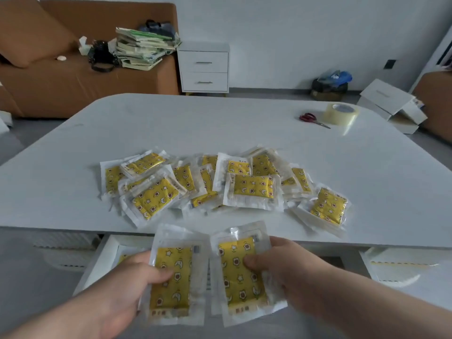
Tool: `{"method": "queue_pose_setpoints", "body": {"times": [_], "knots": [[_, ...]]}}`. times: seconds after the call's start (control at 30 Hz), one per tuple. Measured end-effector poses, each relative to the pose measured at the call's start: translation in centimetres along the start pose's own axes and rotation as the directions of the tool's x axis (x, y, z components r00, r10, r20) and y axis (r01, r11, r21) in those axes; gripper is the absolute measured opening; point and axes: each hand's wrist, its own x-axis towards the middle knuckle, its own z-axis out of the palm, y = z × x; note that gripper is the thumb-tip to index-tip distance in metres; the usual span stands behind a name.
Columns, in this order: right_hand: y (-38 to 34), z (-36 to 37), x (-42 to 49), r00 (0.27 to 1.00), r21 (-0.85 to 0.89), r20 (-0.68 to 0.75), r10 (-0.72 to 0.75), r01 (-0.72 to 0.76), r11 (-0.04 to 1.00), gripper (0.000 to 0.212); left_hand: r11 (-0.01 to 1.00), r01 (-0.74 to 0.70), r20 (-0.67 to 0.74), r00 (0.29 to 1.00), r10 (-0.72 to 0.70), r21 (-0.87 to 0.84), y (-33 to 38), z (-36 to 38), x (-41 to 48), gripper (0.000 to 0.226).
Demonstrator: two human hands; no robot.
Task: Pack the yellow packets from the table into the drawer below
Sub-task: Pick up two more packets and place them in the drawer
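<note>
Left grip (122, 285) holds one yellow packet (172, 277), right grip (278, 272) a second packet (238, 277), above one open drawer (107, 250); heaped pile (220, 187) uncountable.

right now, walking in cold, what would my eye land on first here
Nearest the camera, the left hand grips the left packet and the right hand the right packet, both yellow, held over the open drawer. Behind them a pile of the same packets sprawls across the near half of the white table. Red scissors and a tape roll lie at its far right.
</note>
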Motion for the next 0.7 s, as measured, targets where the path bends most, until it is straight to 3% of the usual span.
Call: {"method": "queue_pose_setpoints", "body": {"times": [0.23, 0.4, 0.53, 0.7], "knots": [[5.1, -1.8, 2.8, 0.993, -0.07, -0.004, 0.118, -0.118, 0.991, 0.022, 0.96, 0.149, -0.147, 0.982, -0.116, 0.237, -3.7, 1.4, 3.8, 0.021], [7.4, -1.7, 6.0, 0.981, -0.088, -0.105, 0.164, -0.173, 0.981, 0.018, 0.925, 0.178, -0.099, 0.983, -0.153, 0.335, -6.5, 1.3, 8.9, 0.051], [8.1, -1.3, 8.3, 0.975, -0.115, -0.152, 0.162, -0.181, 0.977, 0.016, 0.914, 0.115, -0.064, 0.993, -0.098, 0.389, -6.6, 2.2, 10.8, 0.019], [8.5, -0.1, 10.7, 0.968, -0.195, -0.21, 0.137, -0.179, 0.964, 0.013, 0.871, -0.004, -0.05, 0.998, 0.033, 0.491, -7.1, 2.9, 13.3, 0.016]]}}
